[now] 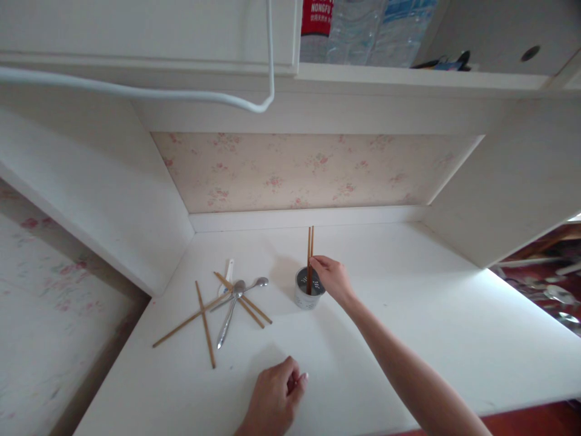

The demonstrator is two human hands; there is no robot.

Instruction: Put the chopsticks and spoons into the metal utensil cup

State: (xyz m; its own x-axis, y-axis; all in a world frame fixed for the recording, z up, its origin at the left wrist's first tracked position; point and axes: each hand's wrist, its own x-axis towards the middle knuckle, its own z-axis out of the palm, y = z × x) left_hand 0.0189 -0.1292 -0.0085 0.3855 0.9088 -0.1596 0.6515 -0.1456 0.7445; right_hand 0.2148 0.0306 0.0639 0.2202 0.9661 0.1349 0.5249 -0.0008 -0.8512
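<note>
Two wooden chopsticks (311, 242) stand almost upright, their lower ends inside a perforated metal utensil holder (307, 301). My right hand (333, 277) pinches them just above the holder's rim. Close to the front of the white surface rests my left hand (276, 393), its fingers curled in and nothing visible in them. To the left lies a crossed heap: several loose chopsticks (206, 333), a metal spoon (227, 321), a second metal spoon (261, 282) and a white spoon (230, 269) partly covered by the others.
The white tabletop (408, 327) is bounded by side panels and a flowered back wall (281, 175). Overhead, a shelf (408, 75) holds water bottles (358, 30). A white cable (181, 94) hangs in front of the upper cabinet.
</note>
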